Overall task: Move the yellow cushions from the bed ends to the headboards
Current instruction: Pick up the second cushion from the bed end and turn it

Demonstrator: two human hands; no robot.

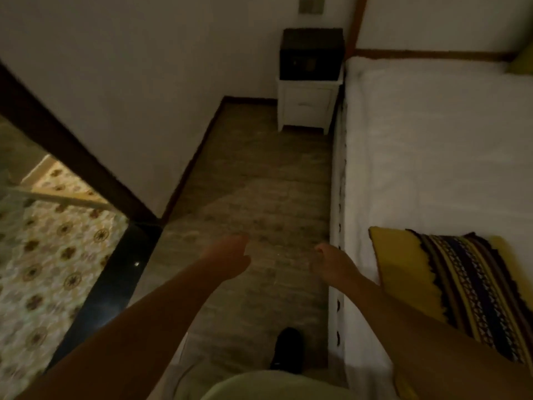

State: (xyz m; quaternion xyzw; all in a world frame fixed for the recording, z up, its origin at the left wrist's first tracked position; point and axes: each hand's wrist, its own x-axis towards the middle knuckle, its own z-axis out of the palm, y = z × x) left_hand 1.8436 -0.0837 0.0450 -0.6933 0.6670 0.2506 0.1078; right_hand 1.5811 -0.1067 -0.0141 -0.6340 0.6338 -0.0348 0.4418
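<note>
A yellow cushion (450,287) with a dark striped woven band lies on the near end of the white bed (432,145), at the lower right. Another yellow cushion (522,63) peeks in at the far right by the wooden headboard (432,54). My left hand (230,255) reaches out over the floor, fingers loosely apart, holding nothing. My right hand (331,262) hovers beside the bed's edge, just left of the near cushion, fingers curled loosely and empty. My right forearm crosses the cushion's near corner.
A white nightstand (305,105) with a dark box (313,54) on top stands at the far end of the narrow floor aisle. A white wall runs along the left. A dark doorframe (72,145) opens onto a patterned tiled floor (43,255). My dark shoe (288,350) is below.
</note>
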